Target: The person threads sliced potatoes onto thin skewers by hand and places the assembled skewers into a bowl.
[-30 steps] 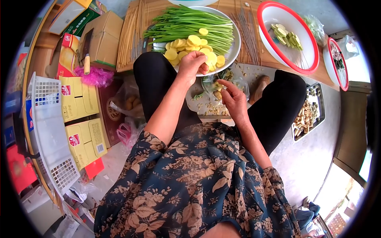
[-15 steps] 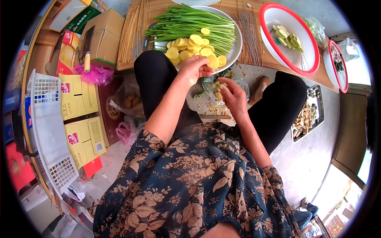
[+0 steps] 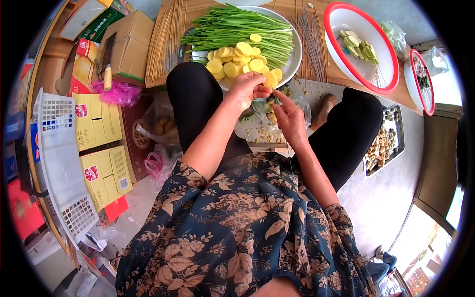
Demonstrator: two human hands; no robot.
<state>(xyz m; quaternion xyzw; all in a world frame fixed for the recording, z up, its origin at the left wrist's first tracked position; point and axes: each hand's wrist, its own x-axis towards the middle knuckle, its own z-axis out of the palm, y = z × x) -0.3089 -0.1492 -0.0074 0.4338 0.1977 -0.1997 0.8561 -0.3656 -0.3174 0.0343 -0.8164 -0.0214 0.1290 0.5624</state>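
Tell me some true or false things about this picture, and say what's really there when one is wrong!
1. The left hand holds a yellow slice. True.
2. The right hand holds a big spoon. False: it pinches a thin skewer.
3. Long green stalks lie on the same round tray as a pile of yellow slices. True.
4. The large bowl at the tray's right has a blue rim. False: its rim is red.
5. Brown sticks lie on the wooden table. True.
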